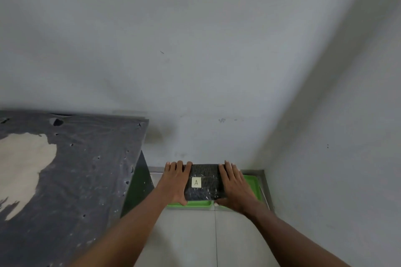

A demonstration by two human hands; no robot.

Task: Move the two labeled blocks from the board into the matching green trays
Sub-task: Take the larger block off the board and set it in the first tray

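A black wrapped block (204, 181) with a pale sticker marked "A" is held between both hands over the green trays on the floor. My left hand (174, 182) grips its left side and my right hand (235, 186) grips its right side. A green tray (191, 203) shows under the block's near edge, and a second green tray (252, 182) shows at the right. Whether the block rests in a tray or hangs just above it cannot be told. No second block is in view.
The dark board (71, 171), with a large worn pale patch, fills the left side and stands higher than the floor. White walls meet in a corner just behind and right of the trays. Pale floor tiles (195, 236) lie in front.
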